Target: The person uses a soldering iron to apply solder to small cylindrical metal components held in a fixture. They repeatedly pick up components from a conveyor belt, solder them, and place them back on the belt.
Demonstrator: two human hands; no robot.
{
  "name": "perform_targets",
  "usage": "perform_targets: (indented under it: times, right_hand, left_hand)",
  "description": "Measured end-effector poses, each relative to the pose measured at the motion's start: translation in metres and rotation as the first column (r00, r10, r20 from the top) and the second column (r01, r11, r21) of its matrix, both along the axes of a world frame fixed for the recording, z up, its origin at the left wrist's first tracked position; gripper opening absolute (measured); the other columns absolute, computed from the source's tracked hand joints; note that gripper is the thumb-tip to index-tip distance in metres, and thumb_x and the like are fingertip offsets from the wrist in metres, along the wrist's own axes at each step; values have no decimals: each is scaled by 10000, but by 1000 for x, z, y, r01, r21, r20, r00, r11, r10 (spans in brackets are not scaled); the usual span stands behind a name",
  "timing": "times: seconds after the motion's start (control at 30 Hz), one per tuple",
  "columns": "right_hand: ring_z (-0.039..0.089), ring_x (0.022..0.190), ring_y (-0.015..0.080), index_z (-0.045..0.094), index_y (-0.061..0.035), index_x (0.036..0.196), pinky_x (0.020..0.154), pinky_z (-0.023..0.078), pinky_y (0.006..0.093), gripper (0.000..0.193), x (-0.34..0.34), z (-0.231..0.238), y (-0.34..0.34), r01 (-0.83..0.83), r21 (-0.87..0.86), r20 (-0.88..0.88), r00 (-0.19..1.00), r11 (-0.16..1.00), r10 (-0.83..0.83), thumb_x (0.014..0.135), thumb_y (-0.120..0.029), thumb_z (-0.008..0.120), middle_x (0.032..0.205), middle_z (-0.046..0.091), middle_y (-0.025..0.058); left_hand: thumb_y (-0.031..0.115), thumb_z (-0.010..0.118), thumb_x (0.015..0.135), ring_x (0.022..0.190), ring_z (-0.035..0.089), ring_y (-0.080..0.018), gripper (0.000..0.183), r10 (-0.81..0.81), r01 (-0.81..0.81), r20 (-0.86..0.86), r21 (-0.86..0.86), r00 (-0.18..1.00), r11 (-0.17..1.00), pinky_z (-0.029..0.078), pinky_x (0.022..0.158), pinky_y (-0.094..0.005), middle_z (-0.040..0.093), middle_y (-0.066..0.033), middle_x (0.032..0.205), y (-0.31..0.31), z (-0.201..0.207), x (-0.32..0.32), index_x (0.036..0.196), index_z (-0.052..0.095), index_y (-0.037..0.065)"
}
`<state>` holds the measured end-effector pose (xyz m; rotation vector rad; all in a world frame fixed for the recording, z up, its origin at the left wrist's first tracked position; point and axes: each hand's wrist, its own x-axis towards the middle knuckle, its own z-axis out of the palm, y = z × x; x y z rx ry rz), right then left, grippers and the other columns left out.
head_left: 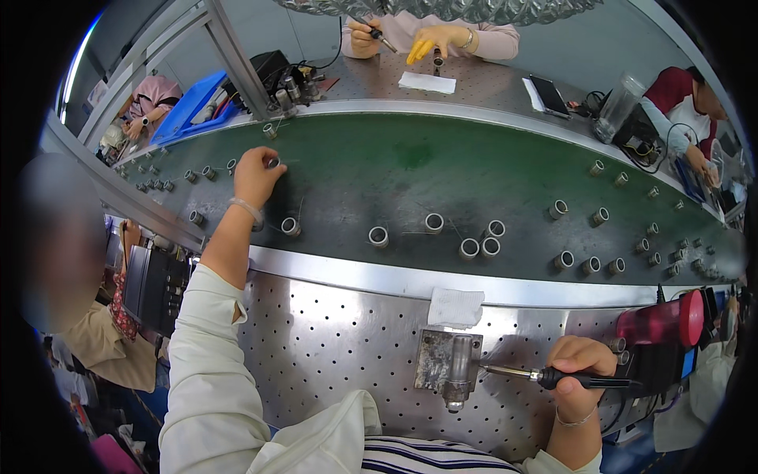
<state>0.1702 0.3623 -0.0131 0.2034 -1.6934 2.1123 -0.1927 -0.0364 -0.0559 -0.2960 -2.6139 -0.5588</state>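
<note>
My left hand [257, 178] reaches out over the green belt [347, 174], its fingers closed round a small metal ring-like cylinder [273, 163]. My right hand [583, 365] grips a soldering iron [545, 377] by its black handle. The iron's tip points left, close to a scuffed metal block [427, 365] on the perforated steel worktop [332, 340]. A shiny metal cylinder [459, 359] lies along that block; whether the tip touches it I cannot tell. Just behind the block is a folded white cloth [456, 308].
Several short metal cylinders [379, 236] stand on the belt, some with thin wires, more [592, 265] toward the right. A dark red container [659, 320] sits beside my right hand. Across the belt a co-worker's yellow-tipped hand [437, 39] works. A metal frame post [237, 59] rises at left.
</note>
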Motion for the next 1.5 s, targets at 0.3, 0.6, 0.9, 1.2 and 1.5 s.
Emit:
perform_targets:
  times: [0.3,0.6,0.9,1.2,1.5]
  right_hand:
    - [564,608,191,627,36,803,551,440,287,209,4,-1,5,-4,-31,63,998,1000,6,673,-43,770,722,610,98]
    - [561,607,193,632,40,814,560,437,292,204,2,2,0,-1,-52,5,1000,999,1,681,-42,764,700,604,98]
    - [556,633,189,633,34,837,580,434,284,204,6,3,3,-4,-68,11,1000,998,5,700,-47,760,729,609,102]
    - [559,597,196,638,36,828,560,439,286,193,6,1,2,-21,-46,19,1000,999,22,683,-28,748,701,620,113]
    - [580,555,217,636,24,817,528,461,284,218,3,4,4,-93,142,-8,995,985,95,646,-9,767,677,631,124]
  left_hand:
    - [106,751,731,932,562,-146,412,-634,506,256,421,730,753,476,749,-252,576,-57,1048,105,51,126,1122,628,62]
    - [-6,697,766,860,594,-131,282,-617,335,355,600,702,727,496,738,-253,617,-80,994,126,32,162,1034,609,-8]
    - [16,677,776,984,616,-195,311,-938,-232,346,913,11,334,480,860,-267,643,-170,1076,166,61,211,1073,641,-67]
    - [16,738,716,1023,583,-199,695,-935,-294,246,901,-257,318,477,815,-237,605,-208,1161,170,55,218,1341,436,-20]
    - [-75,741,678,1034,588,-240,305,-980,-218,199,956,0,194,491,834,-268,593,-190,1095,168,49,232,965,668,-3]
